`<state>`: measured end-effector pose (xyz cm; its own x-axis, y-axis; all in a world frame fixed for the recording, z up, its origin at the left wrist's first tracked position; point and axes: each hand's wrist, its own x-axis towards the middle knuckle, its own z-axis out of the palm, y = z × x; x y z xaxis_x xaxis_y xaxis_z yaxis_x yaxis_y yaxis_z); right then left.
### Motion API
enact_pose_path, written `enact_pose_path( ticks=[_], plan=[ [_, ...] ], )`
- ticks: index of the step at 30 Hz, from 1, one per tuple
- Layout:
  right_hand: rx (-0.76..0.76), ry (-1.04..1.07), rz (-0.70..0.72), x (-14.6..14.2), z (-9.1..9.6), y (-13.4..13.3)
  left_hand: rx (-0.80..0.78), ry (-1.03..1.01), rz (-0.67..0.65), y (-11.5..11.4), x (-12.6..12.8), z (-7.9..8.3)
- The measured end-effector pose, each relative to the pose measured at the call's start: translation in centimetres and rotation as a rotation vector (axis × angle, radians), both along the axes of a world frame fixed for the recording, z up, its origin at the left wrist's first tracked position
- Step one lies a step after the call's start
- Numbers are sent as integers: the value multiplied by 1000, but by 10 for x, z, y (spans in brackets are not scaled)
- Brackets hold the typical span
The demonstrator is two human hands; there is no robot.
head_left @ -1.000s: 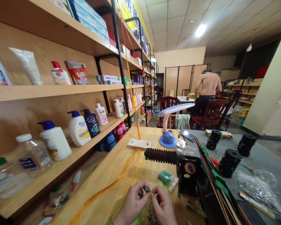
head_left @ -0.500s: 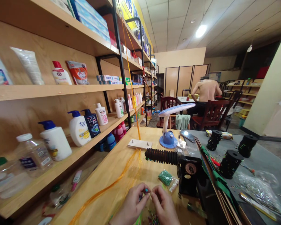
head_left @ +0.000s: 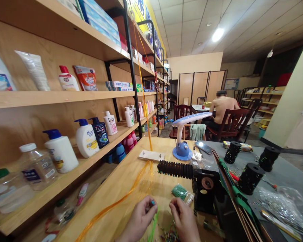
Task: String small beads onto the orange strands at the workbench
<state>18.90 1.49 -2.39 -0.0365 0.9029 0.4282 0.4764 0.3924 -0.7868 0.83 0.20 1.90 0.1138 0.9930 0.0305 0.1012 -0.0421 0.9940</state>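
At the bottom of the view my left hand (head_left: 140,220) is pinched shut on a small teal bead (head_left: 153,202), with green strands (head_left: 153,225) hanging below it. Just to the right, my right hand (head_left: 185,220) is closed with its fingertips pinched; what it holds is too small to make out. The two hands are a short way apart over the wooden table (head_left: 126,178). Loose coloured beads (head_left: 169,235) lie under them. Orange strands (head_left: 121,198) run across the table up to the shelf.
A black machine (head_left: 204,188) with a ribbed roller (head_left: 175,169) stands right of my hands, beside a bag of green beads (head_left: 179,191). Black spools (head_left: 249,176), a blue desk lamp (head_left: 183,149) and a phone (head_left: 203,147) lie beyond. Shelves of bottles (head_left: 86,139) line the left. A person sits far back.
My hands have drawn apart from touching fingertips. The person in the background has gone from standing to sitting.
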Motion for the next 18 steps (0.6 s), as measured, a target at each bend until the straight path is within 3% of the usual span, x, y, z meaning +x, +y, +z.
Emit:
enact_pose_path(
  ticks=[6, 12, 18],
  plan=[
    [-190, 200, 67, -14, 1, -5, 161, 88, 54, -2, 5, -7],
    [-553, 567, 206, -24, 2, -6, 284, 224, 49, -4, 9, -8],
    [-676, 707, 238, -23, 6, -7, 373, 352, -29, -4, 7, -3]
  ],
)
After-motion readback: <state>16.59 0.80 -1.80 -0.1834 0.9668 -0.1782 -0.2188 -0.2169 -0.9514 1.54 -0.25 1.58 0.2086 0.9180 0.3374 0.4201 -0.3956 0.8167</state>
